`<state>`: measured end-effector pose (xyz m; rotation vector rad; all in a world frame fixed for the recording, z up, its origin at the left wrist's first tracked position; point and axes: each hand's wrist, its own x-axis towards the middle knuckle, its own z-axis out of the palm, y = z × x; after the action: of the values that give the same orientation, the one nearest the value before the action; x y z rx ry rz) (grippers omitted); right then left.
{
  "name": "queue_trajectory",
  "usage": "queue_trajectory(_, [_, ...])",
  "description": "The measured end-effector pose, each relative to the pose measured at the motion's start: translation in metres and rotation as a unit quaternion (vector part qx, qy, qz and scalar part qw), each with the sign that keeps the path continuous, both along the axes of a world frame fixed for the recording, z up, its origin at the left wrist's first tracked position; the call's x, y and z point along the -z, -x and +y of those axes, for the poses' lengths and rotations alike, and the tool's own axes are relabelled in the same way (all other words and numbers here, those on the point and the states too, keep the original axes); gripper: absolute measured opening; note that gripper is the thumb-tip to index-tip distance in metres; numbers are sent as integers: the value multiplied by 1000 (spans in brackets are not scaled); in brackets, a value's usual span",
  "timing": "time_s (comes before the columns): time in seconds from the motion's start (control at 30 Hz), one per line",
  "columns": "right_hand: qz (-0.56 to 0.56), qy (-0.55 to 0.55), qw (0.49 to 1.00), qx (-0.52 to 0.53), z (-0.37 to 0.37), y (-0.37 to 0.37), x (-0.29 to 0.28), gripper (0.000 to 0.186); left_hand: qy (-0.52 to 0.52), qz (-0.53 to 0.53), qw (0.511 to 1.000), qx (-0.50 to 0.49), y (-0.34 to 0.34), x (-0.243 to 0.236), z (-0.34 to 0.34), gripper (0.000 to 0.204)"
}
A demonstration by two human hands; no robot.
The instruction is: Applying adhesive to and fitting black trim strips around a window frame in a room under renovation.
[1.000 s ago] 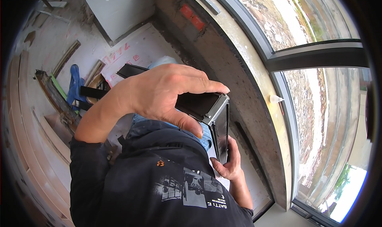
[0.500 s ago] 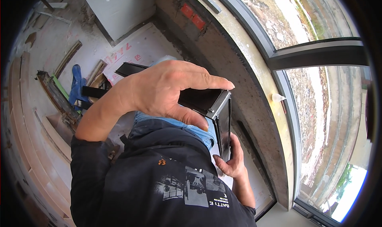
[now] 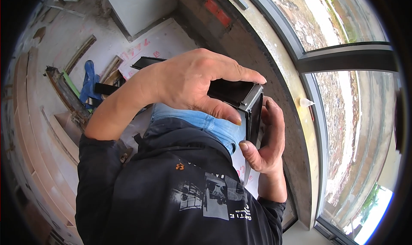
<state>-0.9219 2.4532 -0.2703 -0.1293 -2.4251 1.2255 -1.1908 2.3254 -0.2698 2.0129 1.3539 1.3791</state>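
My left hand (image 3: 197, 86) curls over a black metal frame piece (image 3: 227, 92), thumb and forefinger reaching to its mitred corner, where a silvery edge (image 3: 253, 97) shows. The piece runs left under my hand, with a far end (image 3: 143, 62) showing beyond it. My right hand (image 3: 270, 146) is closed around the side member (image 3: 256, 122) that runs down from the corner; its fingers curl behind it and its thumb is on the near side. The frame is held over my jeans (image 3: 193, 120), below my dark shirt front.
Wood strips, offcuts and a blue object (image 3: 89, 84) lie on the dusty floor at left, beside long pale boards (image 3: 34, 129). A concrete sill (image 3: 292, 159) runs along the glazed window frame (image 3: 347, 60) at right, with a small white nozzle (image 3: 305, 102) on it.
Both hands and the frame have shifted up and rightward. My right hand has moved higher along the side member, closer to the corner, its fingers now showing behind it.
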Motion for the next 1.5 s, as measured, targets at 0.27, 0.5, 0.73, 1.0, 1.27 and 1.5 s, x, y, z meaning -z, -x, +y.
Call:
queue_trajectory(0.27, [13,-59,998,-15,-10,20,-30,82,1,2,1000,22,1,-4,-8,92])
queue_trajectory(0.5, [2,-79,997,2,-11,17,-33,85,-7,-1,999,37,0,-3,-6,94])
queue_trajectory(0.73, [-13,-93,996,12,-11,18,-39,86,-9,6,999,49,3,-4,-4,95])
queue_trajectory(1.0, [-5,-100,995,4,-10,20,-40,85,-10,0,998,56,3,-2,-2,97])
queue_trajectory(1.27, [6,-91,996,-2,-8,20,-39,84,0,7,999,54,3,-5,-2,97])
queue_trajectory(1.5, [1,-99,995,-2,-8,18,-40,86,-15,17,999,47,2,-4,-1,97])
